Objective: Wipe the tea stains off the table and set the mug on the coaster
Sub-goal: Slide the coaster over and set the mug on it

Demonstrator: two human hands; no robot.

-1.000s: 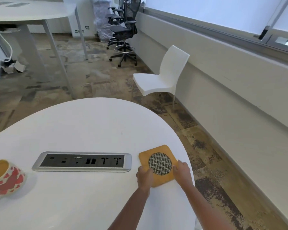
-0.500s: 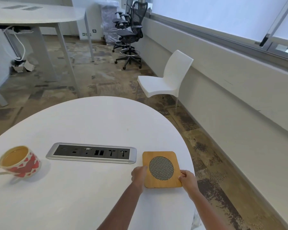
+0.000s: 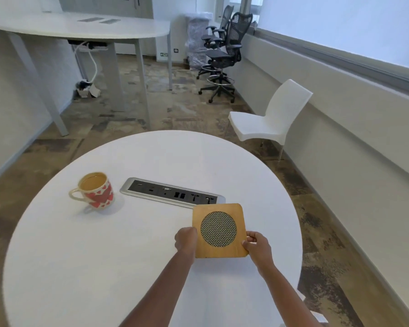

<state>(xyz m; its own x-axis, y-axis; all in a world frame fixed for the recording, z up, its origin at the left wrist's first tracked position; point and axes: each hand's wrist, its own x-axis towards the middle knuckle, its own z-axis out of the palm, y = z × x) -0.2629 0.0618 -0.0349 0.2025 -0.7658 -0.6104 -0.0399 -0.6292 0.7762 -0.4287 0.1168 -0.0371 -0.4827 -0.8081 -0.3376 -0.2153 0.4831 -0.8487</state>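
Head view — both hands [image 3: 186, 240] on coaster [image 3: 219, 230]

Tan coaster [image 3: 219, 230] with grey crosshatch disc; cream mug [image 3: 96, 190], red hearts.

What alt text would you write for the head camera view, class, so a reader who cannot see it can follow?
Two hands, left hand and right hand, grip a wooden coaster by its sides over a round white table. A full heart-patterned mug stands to the left, beyond a socket panel.
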